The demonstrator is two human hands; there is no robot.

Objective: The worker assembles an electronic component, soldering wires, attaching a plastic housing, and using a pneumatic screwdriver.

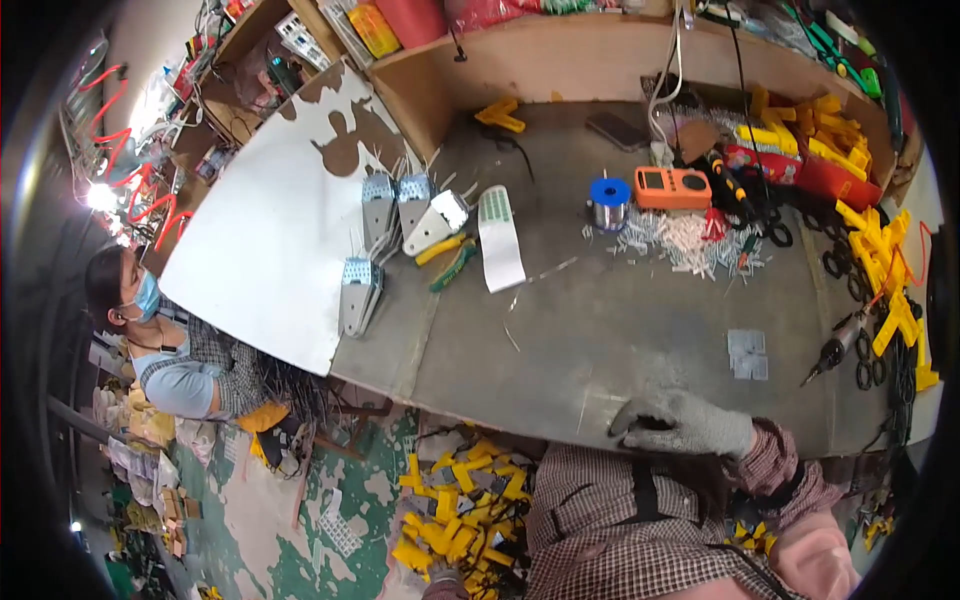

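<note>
At the near edge of the grey workbench [560, 350], I find the right hand [685, 424] in a grey knitted glove, fingers loosely curled and partly parted from the thumb, with nothing seen in the gap. Nearest to it, further in from the wrist, lie translucent square pieces [747, 355], flat on the surface and apart from the fingers. Below the bench, at the lower edge of my view, the left hand [445, 574] sits at the near side of a heap of yellow parts [462, 495]; they lie just beyond its fingers. Those fingers are small in view and partly hidden, so I cannot tell how far open they are or whether they grip a part. Containers: a red bin [848, 187] at the bench's far right carries further yellow pieces [838, 158]. A spool [610, 216] with a blue flange, wound with silvery wire, stands beside an orange meter [673, 188]. Markings: a white paper slip [503, 257] bears a green printed grid at its far end; its print and the meter's panel are too small for me to read.
</note>
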